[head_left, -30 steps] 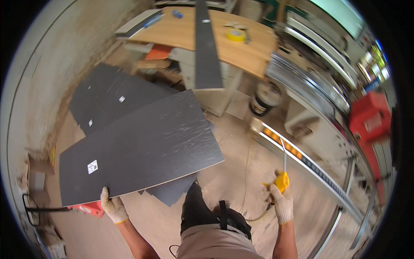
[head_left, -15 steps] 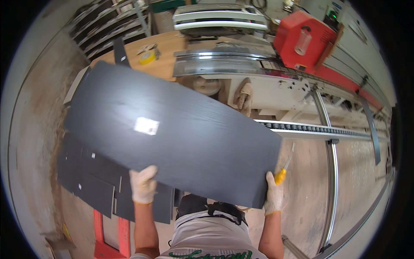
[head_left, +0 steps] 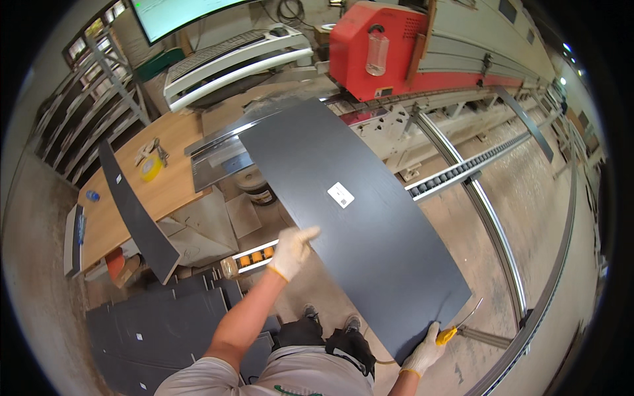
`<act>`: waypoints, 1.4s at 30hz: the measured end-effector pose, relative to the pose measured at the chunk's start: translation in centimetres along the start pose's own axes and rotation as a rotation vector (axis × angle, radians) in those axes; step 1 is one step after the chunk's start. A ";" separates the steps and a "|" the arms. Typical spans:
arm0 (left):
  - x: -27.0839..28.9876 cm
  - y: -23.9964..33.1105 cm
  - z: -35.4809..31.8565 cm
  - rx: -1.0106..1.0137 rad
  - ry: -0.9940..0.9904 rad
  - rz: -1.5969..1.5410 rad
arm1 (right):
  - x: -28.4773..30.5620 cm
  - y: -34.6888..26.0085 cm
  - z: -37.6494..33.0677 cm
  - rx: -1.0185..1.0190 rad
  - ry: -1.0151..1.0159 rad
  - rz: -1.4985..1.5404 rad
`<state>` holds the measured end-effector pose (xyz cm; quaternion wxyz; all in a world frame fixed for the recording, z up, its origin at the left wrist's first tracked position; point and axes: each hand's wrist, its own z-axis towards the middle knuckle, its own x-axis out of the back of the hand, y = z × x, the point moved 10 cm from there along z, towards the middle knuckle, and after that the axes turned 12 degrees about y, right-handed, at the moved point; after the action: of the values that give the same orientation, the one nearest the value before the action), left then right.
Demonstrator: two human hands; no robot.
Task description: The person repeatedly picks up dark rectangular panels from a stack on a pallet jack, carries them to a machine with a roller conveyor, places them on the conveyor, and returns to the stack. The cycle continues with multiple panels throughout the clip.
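One head view puts the dark panel, its long axis running from far left to near right above the roller rail, just right of the left hand, which is nearer its middle. Left fingers meet its left long edge, but I cannot tell whether they grip underneath; the right hand clasps the near end along with a yellow-handled tool. Floor beyond its right edge leaves some room before the metal frame.
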<state>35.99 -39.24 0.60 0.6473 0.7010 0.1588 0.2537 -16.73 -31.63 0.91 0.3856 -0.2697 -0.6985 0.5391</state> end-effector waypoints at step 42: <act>-27.1 -0.9 34.4 0.388 0.569 0.109 | -22.0 -4.0 24.4 -0.130 0.126 -0.087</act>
<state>33.18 -82.51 -5.46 0.4174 0.7196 0.3405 0.4383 -24.58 -63.51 -3.67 0.4335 -0.2967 -0.7175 0.4574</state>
